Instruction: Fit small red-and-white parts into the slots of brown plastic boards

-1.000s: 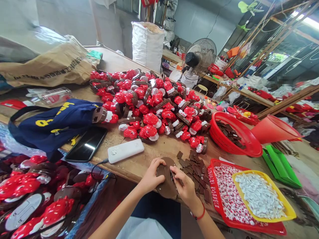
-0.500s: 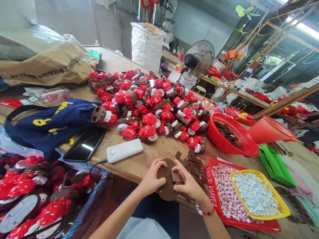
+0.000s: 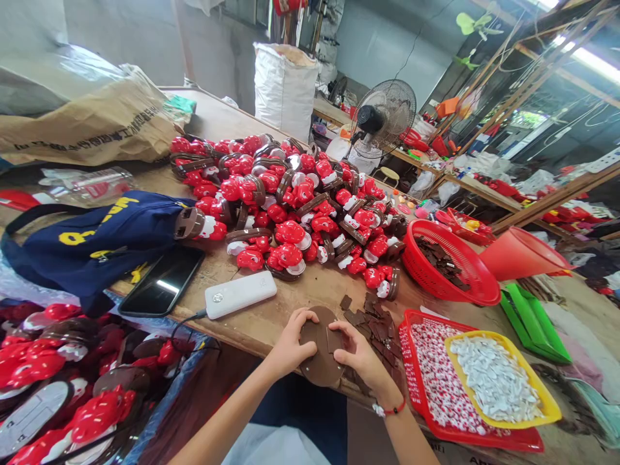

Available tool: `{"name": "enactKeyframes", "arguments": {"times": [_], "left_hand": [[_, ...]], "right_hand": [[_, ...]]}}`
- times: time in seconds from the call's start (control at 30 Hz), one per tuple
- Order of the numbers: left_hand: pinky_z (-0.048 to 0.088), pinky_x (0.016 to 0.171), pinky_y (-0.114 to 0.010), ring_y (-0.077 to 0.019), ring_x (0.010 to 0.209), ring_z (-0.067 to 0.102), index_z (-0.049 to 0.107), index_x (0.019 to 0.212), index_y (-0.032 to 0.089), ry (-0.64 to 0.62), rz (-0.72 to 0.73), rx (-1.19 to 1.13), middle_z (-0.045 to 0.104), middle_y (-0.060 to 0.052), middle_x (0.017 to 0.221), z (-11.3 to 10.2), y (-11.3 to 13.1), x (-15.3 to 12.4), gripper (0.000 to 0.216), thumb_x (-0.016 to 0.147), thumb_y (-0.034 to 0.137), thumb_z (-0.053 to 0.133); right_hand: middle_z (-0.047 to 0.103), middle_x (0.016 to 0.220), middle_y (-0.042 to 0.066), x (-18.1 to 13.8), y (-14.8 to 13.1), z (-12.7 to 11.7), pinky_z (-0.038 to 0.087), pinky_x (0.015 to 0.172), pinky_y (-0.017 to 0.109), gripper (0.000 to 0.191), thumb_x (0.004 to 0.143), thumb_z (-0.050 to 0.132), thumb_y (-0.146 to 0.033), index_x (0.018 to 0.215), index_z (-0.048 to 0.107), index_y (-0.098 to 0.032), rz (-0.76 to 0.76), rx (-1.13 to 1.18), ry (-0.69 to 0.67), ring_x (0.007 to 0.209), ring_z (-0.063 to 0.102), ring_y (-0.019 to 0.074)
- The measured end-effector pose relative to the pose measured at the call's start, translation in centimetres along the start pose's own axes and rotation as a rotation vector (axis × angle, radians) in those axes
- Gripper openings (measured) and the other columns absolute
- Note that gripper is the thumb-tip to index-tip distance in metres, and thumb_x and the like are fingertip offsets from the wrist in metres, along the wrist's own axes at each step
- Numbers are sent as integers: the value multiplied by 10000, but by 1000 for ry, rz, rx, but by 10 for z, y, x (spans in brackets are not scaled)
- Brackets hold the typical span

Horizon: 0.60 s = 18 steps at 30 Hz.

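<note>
A brown oval plastic base sits between my hands at the table's front edge. My left hand grips its left side, the thumb lying on the face. A small brown rectangular battery cover lies flat against the base, its outline showing on the right half. My right hand has fingertips and thumb on this cover and the base's right edge. Loose brown covers are heaped just beyond my right hand.
Red-and-white figures on brown bases are piled behind. A white power bank and phone lie left. At right stand a red round basket, a red tray of small parts and a yellow tray of white pieces.
The battery cover stood tilted up in my right fingers and now lies flat on the base. Both hands and the base have shifted slightly left.
</note>
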<state>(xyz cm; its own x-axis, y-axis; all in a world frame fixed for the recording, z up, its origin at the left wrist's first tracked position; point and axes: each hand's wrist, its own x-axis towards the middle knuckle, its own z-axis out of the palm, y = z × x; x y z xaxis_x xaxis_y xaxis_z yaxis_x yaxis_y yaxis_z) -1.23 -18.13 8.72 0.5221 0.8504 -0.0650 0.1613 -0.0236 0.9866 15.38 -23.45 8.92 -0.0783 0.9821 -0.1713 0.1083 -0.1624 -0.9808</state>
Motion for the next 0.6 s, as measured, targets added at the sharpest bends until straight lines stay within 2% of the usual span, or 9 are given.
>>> {"name": "enactKeyframes", "arguments": {"times": [0.07,0.17,0.23,0.33,0.4,0.5,0.6], "left_hand": [[281,933,-355,-217,1130,308,425,860,209,11,8,16,393,-54,1081,2,1,0,372,499,122,408],[275,945,-351,-222,1163,279,433,858,210,18,-12,26,376,-60,1107,5,2,2,367,500,132,416],[260,956,-352,-224,1168,277,439,857,207,23,-16,7,366,-65,1117,7,2,4,366,498,138,422],[304,913,-356,-230,1150,296,454,841,206,67,-31,-91,359,-71,1116,9,-2,4,329,520,154,410],[349,854,-351,-240,1132,313,470,794,204,151,-55,-172,361,-72,1105,6,-4,-6,271,538,166,392],[349,848,-344,-243,1107,341,489,740,200,270,-46,-230,383,-64,1089,-8,-3,-43,224,536,166,401],[349,858,-340,-224,1043,405,515,751,199,199,-59,-205,408,-52,1104,-33,1,-97,256,517,151,422]], "right_hand": [[542,991,35,-1,0,6,449,768,265,333,610,554,-253,934,493,-208,12,19,81,910,529,168],[552,901,24,-1,4,16,468,635,222,269,609,461,-220,878,463,-201,47,37,218,797,546,146],[553,928,28,0,8,21,476,635,229,263,624,433,-218,885,459,-201,54,59,275,800,552,145],[530,1068,56,1,16,26,478,755,286,300,684,452,-284,976,451,-216,-3,166,325,937,539,171],[487,1165,73,-1,19,28,466,809,326,360,722,467,-358,1058,421,-237,-37,284,324,994,525,184],[490,1184,63,-18,19,32,477,795,357,364,730,511,-421,1061,444,-283,-27,431,236,913,574,185],[588,1031,74,-42,22,30,480,793,384,307,711,554,-438,973,550,-278,24,418,29,851,600,210]]}}
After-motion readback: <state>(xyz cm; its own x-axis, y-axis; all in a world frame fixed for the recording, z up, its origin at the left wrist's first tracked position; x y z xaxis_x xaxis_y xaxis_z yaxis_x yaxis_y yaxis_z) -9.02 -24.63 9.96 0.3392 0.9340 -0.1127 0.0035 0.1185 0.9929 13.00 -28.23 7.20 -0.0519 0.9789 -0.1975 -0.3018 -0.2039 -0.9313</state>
